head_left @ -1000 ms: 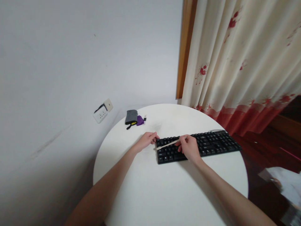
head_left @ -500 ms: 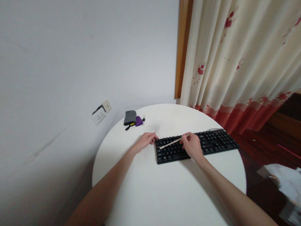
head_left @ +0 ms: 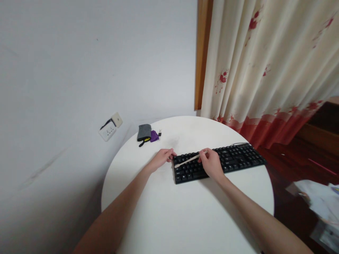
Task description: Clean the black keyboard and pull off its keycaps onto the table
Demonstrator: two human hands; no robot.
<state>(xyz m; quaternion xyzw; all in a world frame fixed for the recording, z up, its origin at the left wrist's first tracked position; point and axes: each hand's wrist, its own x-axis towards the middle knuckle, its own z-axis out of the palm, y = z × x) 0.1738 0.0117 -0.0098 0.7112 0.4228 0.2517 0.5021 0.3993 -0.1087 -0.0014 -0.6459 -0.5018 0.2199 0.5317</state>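
Note:
A black keyboard (head_left: 233, 160) lies at a slight slant across the right half of the white round table (head_left: 169, 218). My right hand (head_left: 212, 164) is closed around a pale, thin toothbrush (head_left: 189, 160) and hovers over the keyboard's middle. The brush's head points left and rests on or just above the keys near the left end. At the upper left corner of the keyboard, my left hand (head_left: 162, 158) has its fingers curled against the edge, gripping it.
Near the table's far left edge lie a folded grey cloth (head_left: 144, 132), a small purple cloth (head_left: 154, 136) and a black binder clip (head_left: 159, 134). A wall socket (head_left: 108, 131) is at left. A curtain (head_left: 238, 70) hangs behind, and white bags (head_left: 317, 197) lie at right.
My right hand and the toothbrush have slid slightly left along the keys, bringing the head closer to the keyboard's left edge. My left hand stays at the corner. The view has shifted slightly.

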